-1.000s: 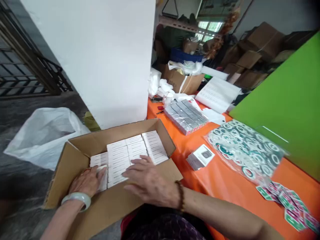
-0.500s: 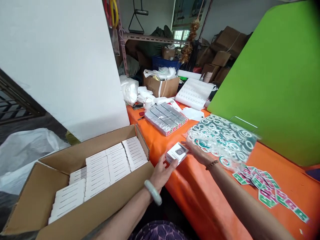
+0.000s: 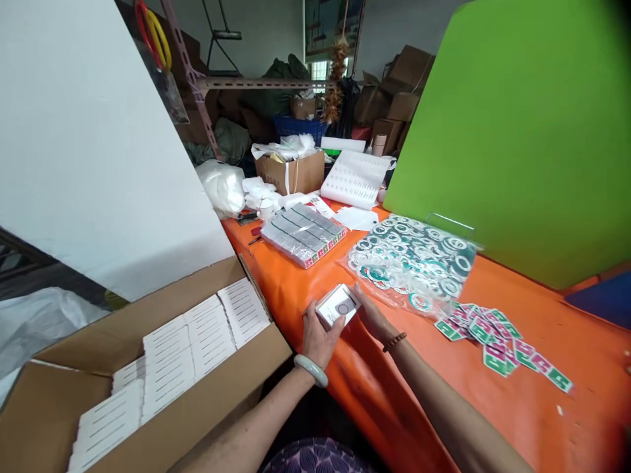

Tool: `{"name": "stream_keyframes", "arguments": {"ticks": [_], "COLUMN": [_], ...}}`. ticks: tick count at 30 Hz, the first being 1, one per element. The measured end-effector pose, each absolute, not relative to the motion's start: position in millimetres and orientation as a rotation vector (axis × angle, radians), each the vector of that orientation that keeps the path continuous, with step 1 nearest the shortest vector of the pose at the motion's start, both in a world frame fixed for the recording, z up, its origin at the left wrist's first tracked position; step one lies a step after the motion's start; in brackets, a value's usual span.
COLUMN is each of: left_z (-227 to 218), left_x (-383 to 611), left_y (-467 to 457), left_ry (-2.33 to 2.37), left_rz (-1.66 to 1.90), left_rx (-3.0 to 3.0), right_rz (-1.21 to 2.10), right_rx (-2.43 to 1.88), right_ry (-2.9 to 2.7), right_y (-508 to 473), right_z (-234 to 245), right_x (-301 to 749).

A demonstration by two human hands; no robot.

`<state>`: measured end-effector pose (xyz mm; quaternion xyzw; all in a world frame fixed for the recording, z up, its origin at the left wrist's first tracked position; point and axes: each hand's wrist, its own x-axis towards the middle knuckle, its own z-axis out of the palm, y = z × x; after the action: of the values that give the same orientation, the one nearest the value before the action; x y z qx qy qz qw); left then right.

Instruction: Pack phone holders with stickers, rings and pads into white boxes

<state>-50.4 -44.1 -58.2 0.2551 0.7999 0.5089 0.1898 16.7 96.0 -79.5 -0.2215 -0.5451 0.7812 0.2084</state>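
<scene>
My left hand (image 3: 319,338) is closed around a small white box (image 3: 339,307) with a dark round picture on its top face, held tilted over the table's near edge. At the box's right end, my right hand (image 3: 371,314) is closed in with its fingers against it; the fingertips are partly hidden. Just beyond lies a clear plastic bag of round teal-and-white stickers (image 3: 411,253). Beside it on the right is a loose pile of pink-and-green stickers (image 3: 497,338). On my left, a cardboard carton (image 3: 211,387) holds rows of white boxes (image 3: 170,351).
An orange cloth (image 3: 296,289) covers the table. A film-wrapped block of grey boxes (image 3: 303,233) lies toward the back. Behind it stand a cardboard box (image 3: 305,172) and a printed sheet (image 3: 357,177). A white panel (image 3: 98,131) rises left, a green panel (image 3: 513,144) right.
My right hand has moved from beside the sticker bag to the right end of the small white box. The box stays in my left hand. The view has swung to the right.
</scene>
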Motion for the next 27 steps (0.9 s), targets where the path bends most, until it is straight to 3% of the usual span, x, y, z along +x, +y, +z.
{"name": "stream_keyframes", "arguments": {"ticks": [8, 13, 27], "left_z": [-100.9, -102.5, -111.6], "left_x": [-12.4, -17.6, -24.8], "left_y": [-55.5, -56.9, -45.8], "left_ry": [2.354, 2.281, 2.07], "left_rz": [1.303, 1.268, 1.434], "left_rx": [1.521, 1.42, 1.291], "right_rz": [2.284, 2.132, 2.245], "right_rx": [-0.636, -0.597, -0.532], "right_ry": [-1.294, -1.272, -1.379], "right_y": [91.6, 82.9, 79.0], "right_z": [-94.1, -100.0, -96.7], "right_x": [61.9, 62.7, 63.3]}}
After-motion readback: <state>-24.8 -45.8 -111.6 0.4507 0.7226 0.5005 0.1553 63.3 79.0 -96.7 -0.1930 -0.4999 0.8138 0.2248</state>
